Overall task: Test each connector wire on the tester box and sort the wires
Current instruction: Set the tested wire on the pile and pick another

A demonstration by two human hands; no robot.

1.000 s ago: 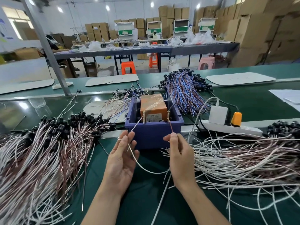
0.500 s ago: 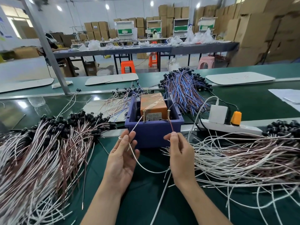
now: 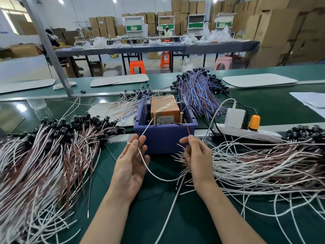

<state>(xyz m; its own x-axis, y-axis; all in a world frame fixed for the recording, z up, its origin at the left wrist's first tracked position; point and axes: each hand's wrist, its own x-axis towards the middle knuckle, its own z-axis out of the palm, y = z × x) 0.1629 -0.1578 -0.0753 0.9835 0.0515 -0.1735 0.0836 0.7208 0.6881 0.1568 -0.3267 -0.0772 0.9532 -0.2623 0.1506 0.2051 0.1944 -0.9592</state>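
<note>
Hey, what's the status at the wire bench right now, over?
Left hand pinches white lead, tip at left screw post. Right hand pinches brown lead, tip by right post. Tester box unobstructed; left pile, right pile flank it.

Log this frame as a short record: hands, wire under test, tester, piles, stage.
left hand: pinches white lead, tip at left screw
right hand: pinches brown lead, tip beside right screw
tester: orange unit inside blue box
left pile: white and brown wires, black connectors
right pile: same kind, beside the right hand
behind box: blue wire bundle
stage: testing; contact with the screws not certain
</note>
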